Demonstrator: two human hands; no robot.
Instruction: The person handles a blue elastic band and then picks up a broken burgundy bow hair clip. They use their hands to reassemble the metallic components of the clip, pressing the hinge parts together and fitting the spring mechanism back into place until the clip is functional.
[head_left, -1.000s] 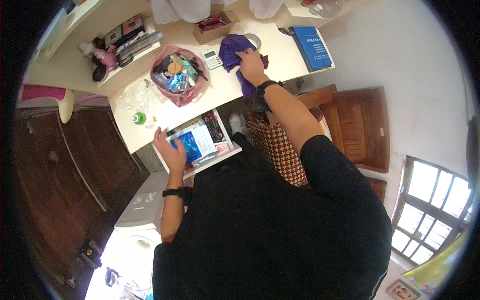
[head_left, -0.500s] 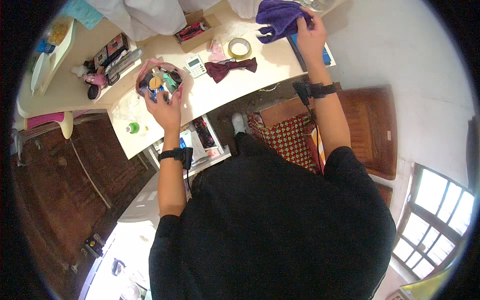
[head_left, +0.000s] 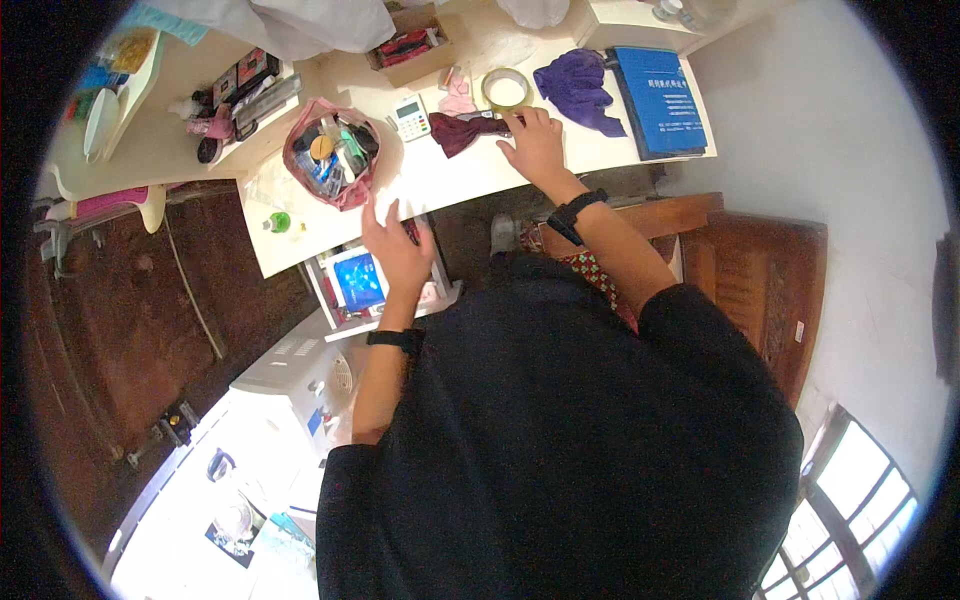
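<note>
My right hand (head_left: 538, 150) reaches over the desk to a dark maroon fabric bow (head_left: 458, 134). Its thumb and fingers are spread at the bow's right end, partly covering it. Beyond that hand lies a crumpled purple cloth (head_left: 580, 90), out of any grip. My left hand (head_left: 399, 250) hovers over an open drawer (head_left: 352, 322) by the desk's front edge, fingers apart and holding nothing. Above it on the desk stands a pink pouch (head_left: 300, 125) filled with small bottles and tubes.
On the desk are a roll of tape (head_left: 506, 88), a white calculator-like keypad device (head_left: 410, 118), a pink scrap (head_left: 457, 98), a blue folder (head_left: 660, 100) and a small green bottle (head_left: 278, 222). A cardboard box (head_left: 415, 66) sits at the back. A wooden chair (head_left: 765, 280) stands right.
My right hand has let go of the purple cloth, now on the desk, and moved left to the maroon bow. My left hand has drawn out of the pouch toward the drawer.
</note>
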